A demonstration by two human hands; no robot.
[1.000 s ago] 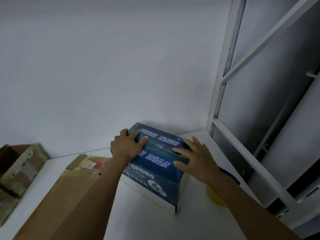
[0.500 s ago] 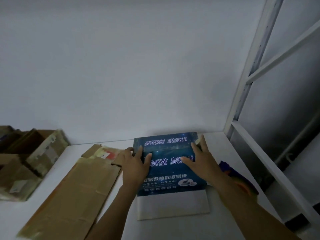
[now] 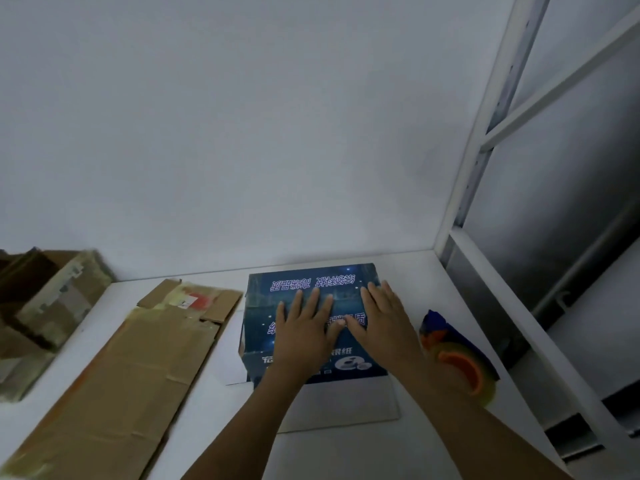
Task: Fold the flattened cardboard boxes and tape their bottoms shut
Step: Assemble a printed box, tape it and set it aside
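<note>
A dark blue printed cardboard box [image 3: 263, 306] lies on the white table [image 3: 329, 455] close to the back wall, with a white flap [image 3: 349, 403] sticking out toward me. My left hand [image 3: 304, 327] lies flat on the blue top with straight, spread fingers. My right hand [image 3: 381, 320] presses flat beside it, thumb touching the left hand. A blue and orange tape dispenser [image 3: 457, 355] with a yellowish roll sits just right of the box, partly hidden by my right forearm.
A long flattened brown cardboard box [image 3: 114, 386] lies to the left of the blue one. Folded brown boxes [image 3: 41, 306] stand at the far left edge. A white metal shelf frame [image 3: 485, 168] rises at the table's right side.
The blue box has gone from standing at an angle to lying square under both palms. My hands moved from its edges to the middle of its top, side by side.
</note>
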